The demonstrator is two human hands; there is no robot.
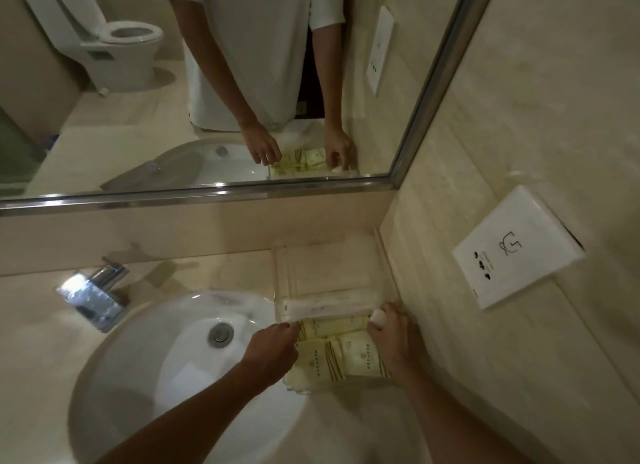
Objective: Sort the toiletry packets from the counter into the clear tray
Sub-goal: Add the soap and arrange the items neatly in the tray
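So the pale yellow toiletry packets are already lying flat in the near end of the clear plastic tray, tucked in the counter corner at about 3 o'clock from the white oval sink. Left hand pinches a packet's edge at the tray's 9 o'clock side, probably squaring the row. Right hand has fingers curled round a small white round thing, maybe soap, too blurry to call.
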